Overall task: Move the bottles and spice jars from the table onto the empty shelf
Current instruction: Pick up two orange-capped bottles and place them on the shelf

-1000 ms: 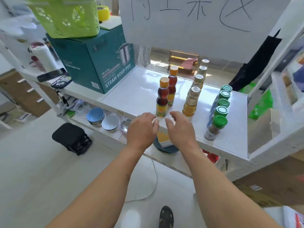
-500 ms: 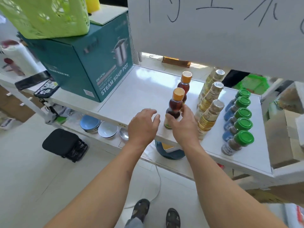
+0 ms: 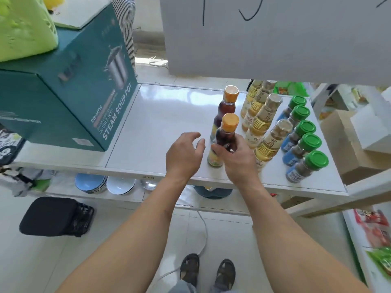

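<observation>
Nearest the camera, two bare forearms reach up from the bottom edge toward the white table (image 3: pixel 160 123). The right hand (image 3: pixel 237 159) has its fingers curled round the near dark bottle (image 3: pixel 224 140), gripping it about the waist, below the orange cap. That bottle stands upright near the front edge, its long axis vertical, so a straight lift looks like the coming move. The left hand (image 3: pixel 184 153) hovers just to the bottle's left with fingers spread and loose, holding nothing; the bottle lies directly to the right of its fingertips, close but seemingly not touching, though the gap is hard to judge from this angle. The right hand is plainly the one in charge of this bottle.

Just behind stands the far dark bottle (image 3: pixel 224 111), upright and near the first. To the right runs a row of yellow bottles (image 3: pixel 262 127), the closest one just beside the right hand's knuckles, which could get nudged on the lift. Further right is a row of green-capped jars (image 3: pixel 304 142), well apart from both hands.

At far left sits a teal box (image 3: pixel 69 87). A white board (image 3: pixel 275 37) hangs across the top, hiding what lies above. Everything is on the table, so the task appears barely begun.
</observation>
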